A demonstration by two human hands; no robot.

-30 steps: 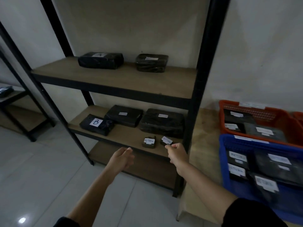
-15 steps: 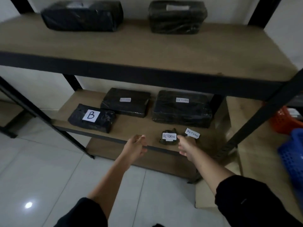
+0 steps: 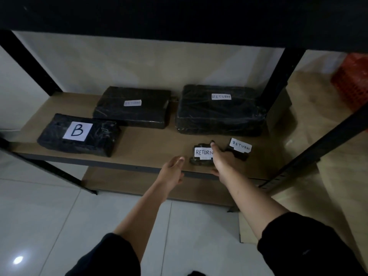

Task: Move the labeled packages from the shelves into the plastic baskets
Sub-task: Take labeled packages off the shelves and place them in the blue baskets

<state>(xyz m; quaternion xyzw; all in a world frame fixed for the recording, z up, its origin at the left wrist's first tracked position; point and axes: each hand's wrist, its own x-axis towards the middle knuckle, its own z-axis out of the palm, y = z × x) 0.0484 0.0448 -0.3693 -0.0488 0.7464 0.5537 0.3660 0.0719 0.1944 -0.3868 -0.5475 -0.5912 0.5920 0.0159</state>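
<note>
On the wooden middle shelf (image 3: 151, 144) lie black wrapped packages. A package labelled B (image 3: 78, 134) is at the front left. Two larger RETURN packages sit behind, one in the middle (image 3: 132, 106) and one on the right (image 3: 220, 110). Two small RETURN packages lie at the front right: one (image 3: 201, 154) under my fingers, another (image 3: 239, 149) to its right. My right hand (image 3: 222, 160) rests between these two, fingers spread, a fingertip touching the left one. My left hand (image 3: 172, 170) hovers open at the shelf's front edge, just left of that package.
The dark upper shelf (image 3: 179, 16) overhangs the whole top of the view. Black uprights (image 3: 278, 76) stand at the corners. An orange plastic basket (image 3: 351, 80) shows at the far right on a wooden surface. A lower shelf board (image 3: 139, 186) and white tiled floor lie below.
The view has moved closer and lower under the upper shelf. My right hand has gone forward onto the shelf between the two small RETURN packages; my left hand has advanced to the shelf edge.
</note>
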